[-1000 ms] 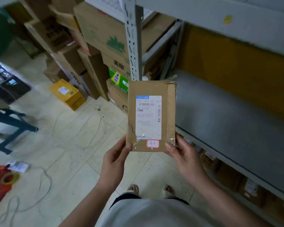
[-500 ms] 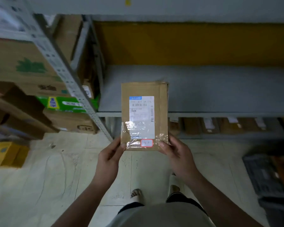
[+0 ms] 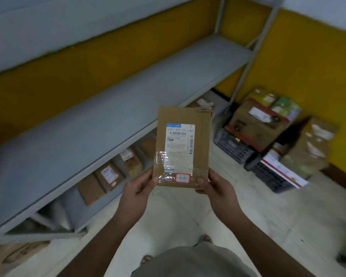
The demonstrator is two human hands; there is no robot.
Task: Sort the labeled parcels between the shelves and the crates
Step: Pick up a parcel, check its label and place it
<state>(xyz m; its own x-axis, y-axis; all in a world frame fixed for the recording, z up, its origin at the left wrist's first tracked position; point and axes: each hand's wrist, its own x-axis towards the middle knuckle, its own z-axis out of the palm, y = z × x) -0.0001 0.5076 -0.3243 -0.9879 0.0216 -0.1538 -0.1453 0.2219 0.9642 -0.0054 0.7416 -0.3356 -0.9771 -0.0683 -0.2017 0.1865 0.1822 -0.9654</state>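
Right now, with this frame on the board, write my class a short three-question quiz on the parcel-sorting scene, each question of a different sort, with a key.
1. True or false: the left hand and right hand both hold the brown parcel at its lower corners.
2. The red-bordered sticker sits near the parcel's: A top edge, B bottom edge, C left edge.
3. What do the black crates stand on?
Key: 1 true; 2 B; 3 the floor.

A loose greyish-beige fabric shirt [image 3: 196, 262] fills the near edge. The left hand [image 3: 137, 193] and right hand [image 3: 218, 188] are bare, as are both forearms down to the frame's edge. Just beyond the shirt, two feet [image 3: 205, 238] show toes, probably in open sandals; blur hides the straps.
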